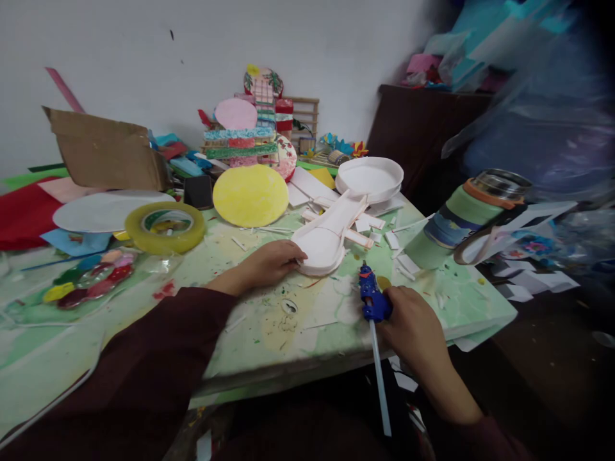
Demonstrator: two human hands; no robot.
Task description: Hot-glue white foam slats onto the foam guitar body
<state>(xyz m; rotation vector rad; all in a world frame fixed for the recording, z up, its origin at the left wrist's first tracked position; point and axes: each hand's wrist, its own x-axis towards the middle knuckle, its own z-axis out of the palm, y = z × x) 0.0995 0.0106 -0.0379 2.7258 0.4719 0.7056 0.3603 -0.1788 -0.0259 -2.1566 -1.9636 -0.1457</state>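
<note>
right hand [416,326] is grasping a blue hot-glue gun [372,299], and left hand [271,264] is pinching a white spoon-shaped piece [323,243].

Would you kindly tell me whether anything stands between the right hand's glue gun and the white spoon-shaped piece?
Nothing visible does: only tabletop shows between the glue gun, held in the right hand, and the white piece. The left hand holds its opposite edge.
</note>
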